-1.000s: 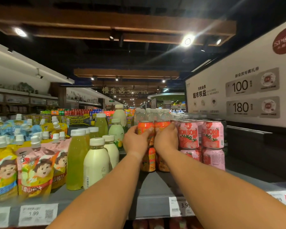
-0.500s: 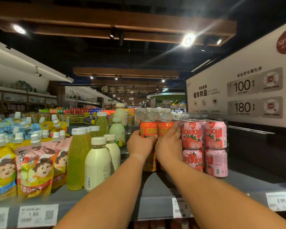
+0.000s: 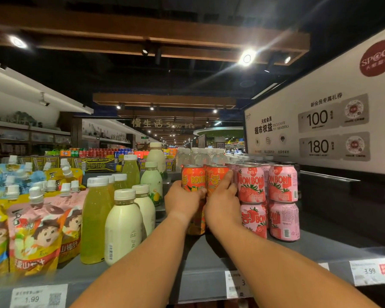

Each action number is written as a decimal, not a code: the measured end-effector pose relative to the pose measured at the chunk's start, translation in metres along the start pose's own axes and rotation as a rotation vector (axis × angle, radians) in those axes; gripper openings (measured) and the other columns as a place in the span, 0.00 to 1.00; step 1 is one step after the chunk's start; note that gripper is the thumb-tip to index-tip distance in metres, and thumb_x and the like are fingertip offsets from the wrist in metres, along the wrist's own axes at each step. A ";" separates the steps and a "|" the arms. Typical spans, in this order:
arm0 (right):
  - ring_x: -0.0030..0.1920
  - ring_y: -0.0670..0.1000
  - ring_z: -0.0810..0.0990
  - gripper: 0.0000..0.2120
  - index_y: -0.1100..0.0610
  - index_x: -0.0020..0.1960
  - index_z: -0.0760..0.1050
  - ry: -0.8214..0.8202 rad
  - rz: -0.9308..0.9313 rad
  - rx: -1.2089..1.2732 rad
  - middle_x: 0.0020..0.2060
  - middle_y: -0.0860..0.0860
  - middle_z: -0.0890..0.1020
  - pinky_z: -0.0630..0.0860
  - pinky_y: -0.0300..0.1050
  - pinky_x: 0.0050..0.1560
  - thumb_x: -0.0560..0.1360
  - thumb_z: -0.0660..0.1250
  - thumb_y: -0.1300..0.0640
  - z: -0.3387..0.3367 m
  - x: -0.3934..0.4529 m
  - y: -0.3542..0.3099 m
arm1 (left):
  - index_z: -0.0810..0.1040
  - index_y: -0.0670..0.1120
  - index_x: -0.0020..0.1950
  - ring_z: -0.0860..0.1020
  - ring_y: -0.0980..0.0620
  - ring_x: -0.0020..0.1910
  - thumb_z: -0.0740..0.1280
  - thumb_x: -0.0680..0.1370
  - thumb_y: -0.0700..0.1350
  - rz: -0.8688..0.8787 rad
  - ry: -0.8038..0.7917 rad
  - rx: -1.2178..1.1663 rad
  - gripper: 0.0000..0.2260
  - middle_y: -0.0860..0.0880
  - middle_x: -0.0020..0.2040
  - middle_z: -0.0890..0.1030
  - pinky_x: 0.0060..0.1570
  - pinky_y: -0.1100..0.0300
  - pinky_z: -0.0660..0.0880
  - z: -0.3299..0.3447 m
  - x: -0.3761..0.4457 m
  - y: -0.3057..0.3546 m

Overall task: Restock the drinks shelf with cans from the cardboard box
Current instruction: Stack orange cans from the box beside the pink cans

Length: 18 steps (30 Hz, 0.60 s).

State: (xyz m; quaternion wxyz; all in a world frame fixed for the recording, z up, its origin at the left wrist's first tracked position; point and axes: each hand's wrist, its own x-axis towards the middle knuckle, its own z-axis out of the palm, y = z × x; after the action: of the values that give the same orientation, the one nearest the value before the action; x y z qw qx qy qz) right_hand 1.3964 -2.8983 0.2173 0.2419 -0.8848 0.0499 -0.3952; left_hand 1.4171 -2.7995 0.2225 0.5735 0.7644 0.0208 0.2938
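Note:
Two orange Bon Bon cans stand side by side on top of lower orange cans on the grey shelf point(image 3: 211, 258). My left hand point(image 3: 182, 202) wraps the left orange can point(image 3: 192, 177). My right hand point(image 3: 222, 202) holds the right orange can point(image 3: 216, 176), fingers reaching up its right side. The lower orange cans point(image 3: 197, 225) are mostly hidden behind my hands. Pink strawberry Bon Bon cans point(image 3: 267, 196) stand stacked two high directly to the right, touching. The cardboard box is out of view.
Cream and green juice bottles point(image 3: 122, 223) stand left of my arms, with spouted drink pouches point(image 3: 33, 230) further left. Water bottles point(image 3: 200, 155) line the back. Price tags point(image 3: 370, 272) run along the shelf edge. A white promotional sign point(image 3: 320, 125) rises at the right.
Both hands with the two orange cans have come slightly nearer and lower on the stack; the cans now sit squarely beside the pink cans.

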 end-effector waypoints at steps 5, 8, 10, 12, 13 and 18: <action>0.58 0.60 0.80 0.39 0.64 0.77 0.35 -0.025 0.029 0.021 0.66 0.63 0.71 0.77 0.50 0.54 0.81 0.59 0.54 0.000 -0.001 0.003 | 0.80 0.51 0.53 0.82 0.49 0.48 0.79 0.68 0.53 0.010 0.000 0.004 0.18 0.52 0.47 0.84 0.55 0.49 0.80 -0.001 -0.002 0.000; 0.59 0.59 0.79 0.37 0.64 0.78 0.38 -0.048 0.041 0.007 0.66 0.63 0.71 0.77 0.50 0.54 0.82 0.58 0.54 -0.001 -0.001 0.003 | 0.80 0.50 0.54 0.83 0.49 0.48 0.80 0.68 0.52 0.009 -0.005 -0.004 0.18 0.52 0.47 0.84 0.55 0.48 0.80 -0.001 -0.002 0.000; 0.58 0.59 0.80 0.36 0.63 0.78 0.39 -0.053 0.051 0.020 0.66 0.62 0.72 0.77 0.49 0.53 0.82 0.58 0.54 -0.002 0.000 0.001 | 0.80 0.51 0.55 0.83 0.49 0.48 0.79 0.68 0.53 0.005 -0.011 -0.002 0.18 0.52 0.47 0.84 0.55 0.48 0.80 -0.001 -0.002 0.000; 0.58 0.59 0.80 0.35 0.62 0.78 0.39 -0.058 0.056 0.037 0.65 0.62 0.72 0.77 0.50 0.53 0.82 0.57 0.55 -0.004 -0.001 0.001 | 0.80 0.51 0.55 0.83 0.50 0.48 0.79 0.68 0.53 0.003 -0.021 -0.009 0.19 0.53 0.47 0.84 0.55 0.46 0.80 -0.001 -0.002 -0.001; 0.58 0.59 0.80 0.34 0.62 0.79 0.39 -0.060 0.058 0.045 0.65 0.62 0.72 0.77 0.50 0.54 0.82 0.56 0.54 -0.004 -0.001 0.001 | 0.80 0.52 0.55 0.83 0.50 0.48 0.79 0.68 0.53 0.003 -0.027 -0.011 0.19 0.53 0.47 0.84 0.56 0.46 0.80 -0.001 -0.002 -0.002; 0.58 0.60 0.79 0.34 0.61 0.79 0.39 -0.073 0.084 0.062 0.66 0.62 0.71 0.76 0.52 0.54 0.82 0.56 0.53 -0.006 -0.003 -0.001 | 0.79 0.51 0.55 0.83 0.48 0.49 0.79 0.68 0.54 0.002 -0.027 -0.004 0.19 0.52 0.48 0.85 0.56 0.45 0.79 -0.001 -0.004 -0.001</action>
State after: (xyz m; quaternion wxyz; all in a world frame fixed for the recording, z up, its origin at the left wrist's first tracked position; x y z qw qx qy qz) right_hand 1.3898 -2.8989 0.2186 0.2873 -0.8878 0.0660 -0.3535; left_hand 1.4134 -2.7995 0.2204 0.5748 0.7674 0.0115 0.2839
